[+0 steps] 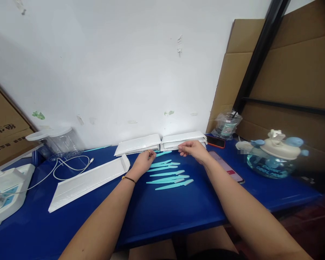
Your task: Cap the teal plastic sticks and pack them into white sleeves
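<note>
Your left hand [145,161] and right hand [194,150] have bent fingers — whether they pinch anything, I can't tell; slim turquoise blades [166,174] (tapering, paler-ended) lie loosely in a row on the blue table [176,213].

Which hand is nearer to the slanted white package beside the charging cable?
The left. The left hand is just to the right of the white package's flap end; the right hand is farther right, beyond the left hand.
</note>
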Demonstrator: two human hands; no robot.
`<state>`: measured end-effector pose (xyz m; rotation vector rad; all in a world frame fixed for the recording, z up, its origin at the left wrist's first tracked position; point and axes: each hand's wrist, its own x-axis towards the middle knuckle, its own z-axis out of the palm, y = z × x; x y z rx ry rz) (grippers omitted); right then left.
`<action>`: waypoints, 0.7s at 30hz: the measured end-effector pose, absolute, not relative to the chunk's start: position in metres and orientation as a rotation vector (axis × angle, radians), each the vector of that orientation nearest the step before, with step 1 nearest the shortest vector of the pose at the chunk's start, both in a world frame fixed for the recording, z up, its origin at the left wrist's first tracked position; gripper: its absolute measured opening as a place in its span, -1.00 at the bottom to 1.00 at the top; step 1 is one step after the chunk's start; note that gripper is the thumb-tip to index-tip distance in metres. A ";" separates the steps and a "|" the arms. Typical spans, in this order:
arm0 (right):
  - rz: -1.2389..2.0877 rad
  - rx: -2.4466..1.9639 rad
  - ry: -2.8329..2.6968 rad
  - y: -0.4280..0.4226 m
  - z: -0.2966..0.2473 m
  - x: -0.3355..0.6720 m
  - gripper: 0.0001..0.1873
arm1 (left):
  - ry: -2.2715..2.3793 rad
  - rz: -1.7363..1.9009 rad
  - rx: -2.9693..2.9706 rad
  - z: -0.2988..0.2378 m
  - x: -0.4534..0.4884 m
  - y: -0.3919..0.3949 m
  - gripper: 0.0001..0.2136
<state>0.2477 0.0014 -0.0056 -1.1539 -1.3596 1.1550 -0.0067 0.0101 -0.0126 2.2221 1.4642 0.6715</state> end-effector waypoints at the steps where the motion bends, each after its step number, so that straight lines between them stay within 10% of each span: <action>1: 1.145 -1.157 -1.358 0.001 -0.005 0.247 -0.62 | 1.438 0.681 2.201 -0.012 -0.006 0.010 -0.78; 21: 0.911 -1.277 -1.676 -0.002 -0.004 0.239 -0.63 | 1.443 0.669 2.193 -0.014 -0.011 0.013 -0.74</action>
